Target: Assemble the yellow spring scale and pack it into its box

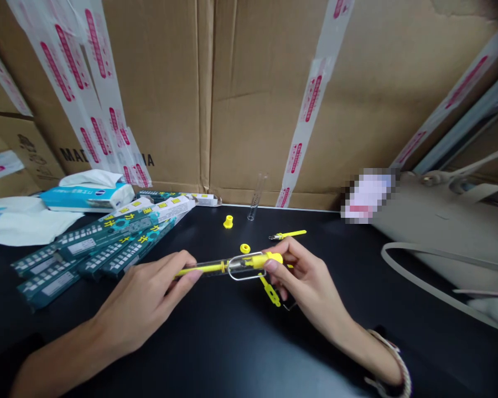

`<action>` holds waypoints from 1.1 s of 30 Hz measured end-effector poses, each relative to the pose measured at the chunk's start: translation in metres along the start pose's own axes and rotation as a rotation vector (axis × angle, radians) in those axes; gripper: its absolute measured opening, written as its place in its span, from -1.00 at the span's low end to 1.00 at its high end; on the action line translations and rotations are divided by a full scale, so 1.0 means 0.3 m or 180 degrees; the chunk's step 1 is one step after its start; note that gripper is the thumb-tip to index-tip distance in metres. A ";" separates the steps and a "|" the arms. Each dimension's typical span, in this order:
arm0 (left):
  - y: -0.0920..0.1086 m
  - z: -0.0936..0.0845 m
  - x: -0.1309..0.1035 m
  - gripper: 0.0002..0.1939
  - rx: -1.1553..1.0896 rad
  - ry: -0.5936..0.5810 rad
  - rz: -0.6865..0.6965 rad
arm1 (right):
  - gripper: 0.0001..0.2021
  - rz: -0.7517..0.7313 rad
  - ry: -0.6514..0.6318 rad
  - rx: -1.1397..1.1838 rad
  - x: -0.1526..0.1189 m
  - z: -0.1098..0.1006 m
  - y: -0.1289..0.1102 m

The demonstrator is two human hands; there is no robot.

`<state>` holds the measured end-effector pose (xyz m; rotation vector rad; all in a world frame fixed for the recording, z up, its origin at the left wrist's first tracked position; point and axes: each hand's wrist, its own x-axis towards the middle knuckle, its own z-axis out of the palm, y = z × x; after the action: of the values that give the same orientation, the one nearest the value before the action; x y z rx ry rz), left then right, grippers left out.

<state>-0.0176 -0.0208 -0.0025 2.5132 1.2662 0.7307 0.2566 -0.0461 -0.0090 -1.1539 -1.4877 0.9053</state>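
A clear tube with yellow parts inside (211,267) lies nearly level between my hands. My left hand (149,293) is closed around its left end. The fingertips of my right hand (301,271) pinch the yellow cap (269,260) at its right end. A metal wire loop (245,278) hangs around the tube beside the cap. Below my right fingers lies a flat yellow piece (270,293). Behind the tube are a yellow ring (244,249), a yellow flanged plug (228,222) and a yellow stick with a metal end (292,235).
A second clear tube (255,199) stands near the cardboard boxes (249,99) at the back. Several long green boxes (103,235) and a blue tissue pack (89,193) are at the left. On the right are a grey bag (435,215) and its strap (423,287).
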 end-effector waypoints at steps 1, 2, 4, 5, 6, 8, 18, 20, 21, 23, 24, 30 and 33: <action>-0.001 -0.001 0.001 -0.63 -0.0008 0.0016 -0.0026 | -0.64 -0.0230 -0.0003 -0.0449 -0.003 -0.006 0.002; -0.002 -0.001 0.002 -0.58 -0.0023 0.0026 -0.0068 | -0.62 -0.0529 -0.0024 -0.0917 -0.007 -0.010 0.003; -0.003 0.001 0.002 -0.51 -0.0068 0.0059 -0.0174 | -0.55 -0.1209 -0.0064 -0.1773 -0.017 -0.013 0.005; -0.003 0.004 0.002 -0.49 -0.0092 0.0090 -0.0220 | -0.52 -0.1501 -0.0066 -0.2096 -0.022 -0.011 0.005; -0.002 0.007 0.001 -0.47 -0.0108 0.0139 -0.0243 | -0.50 -0.1709 -0.0054 -0.2322 -0.027 -0.007 0.005; 0.002 0.016 -0.001 -0.47 -0.0103 0.0214 -0.0211 | -0.49 -0.1808 0.0025 -0.2519 -0.032 0.004 0.007; 0.053 0.035 -0.006 -0.59 0.1410 0.1083 0.1630 | -0.50 -0.1304 0.0623 -0.2399 0.002 0.033 0.013; 0.057 0.028 -0.002 -0.54 0.1085 0.0851 0.1272 | -0.52 -0.1470 0.0646 -0.2434 -0.002 0.037 0.008; 0.056 0.025 0.000 -0.50 0.0793 0.0688 0.0957 | -0.53 -0.1594 0.0650 -0.2451 -0.006 0.038 0.006; 0.051 0.023 0.007 -0.44 0.0150 0.0272 0.0212 | -0.55 -0.1897 0.0620 -0.2469 -0.012 0.039 0.002; 0.048 0.023 0.011 -0.42 -0.0135 0.0054 -0.0126 | -0.57 -0.2059 0.0592 -0.2472 -0.014 0.038 0.001; 0.052 0.021 0.026 -0.36 -0.0991 -0.0566 -0.0857 | -0.59 -0.2844 0.0550 -0.2438 -0.005 0.017 -0.003; 0.056 0.010 0.032 -0.35 -0.1103 -0.0893 -0.0829 | -0.55 -0.3105 0.0490 -0.2380 0.000 0.005 -0.004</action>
<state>0.0003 -0.0232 0.0050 2.0414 1.2156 0.4692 0.2548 -0.0463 -0.0083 -0.7652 -2.0080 -0.4307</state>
